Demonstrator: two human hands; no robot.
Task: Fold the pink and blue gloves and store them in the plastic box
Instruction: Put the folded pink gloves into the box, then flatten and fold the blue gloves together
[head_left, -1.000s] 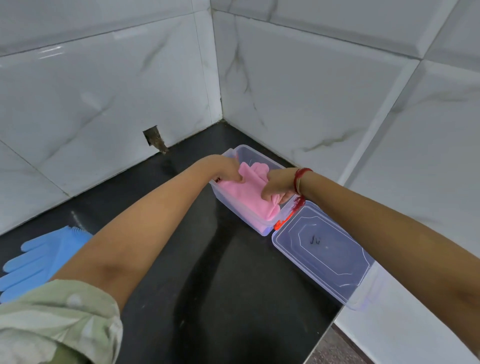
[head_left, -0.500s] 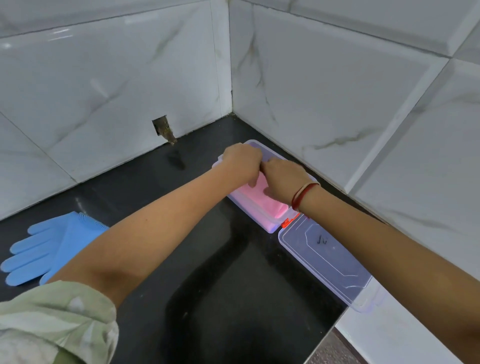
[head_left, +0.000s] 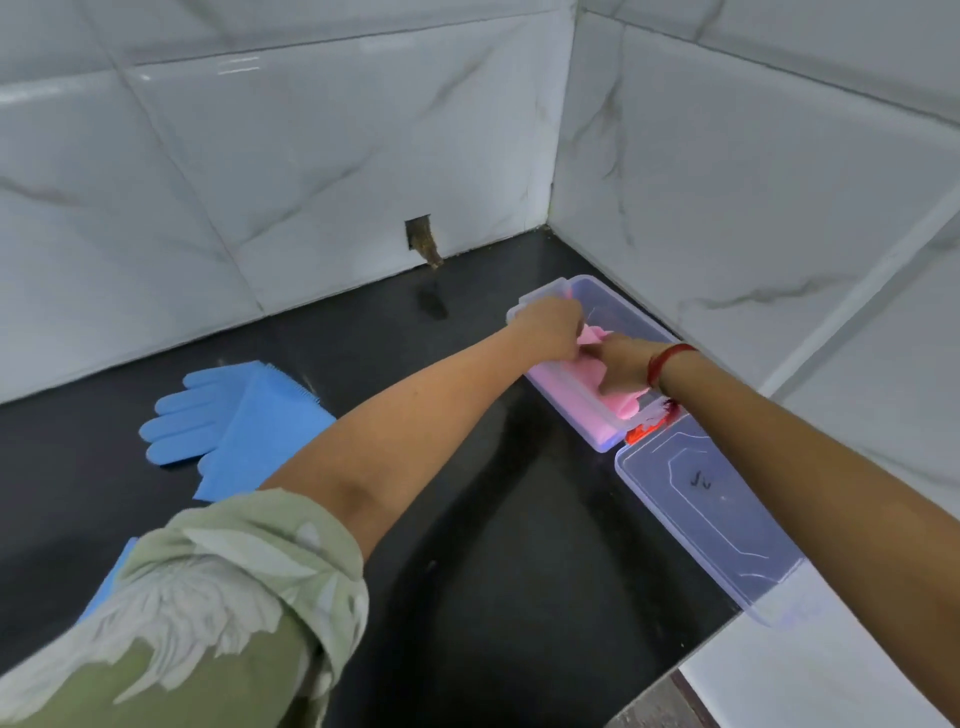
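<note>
A clear plastic box stands on the black counter near the corner of the tiled walls. Folded pink gloves lie inside it. My left hand and my right hand are both down in the box, fingers pinched on the pink gloves. A red band circles my right wrist. The blue gloves lie flat on the counter to the left, well apart from both hands. The box's clear lid lies open on the counter to the right of the box.
White marble-look tiled walls close in behind and to the right of the box. A small hole breaks the back wall at counter level. The black counter ends at a front edge at lower right. Another bit of blue shows beside my left sleeve.
The view has swung right and the blue gloves now show further in. Both hands stay in the box, and the pink gloves have been pushed lower into it.
</note>
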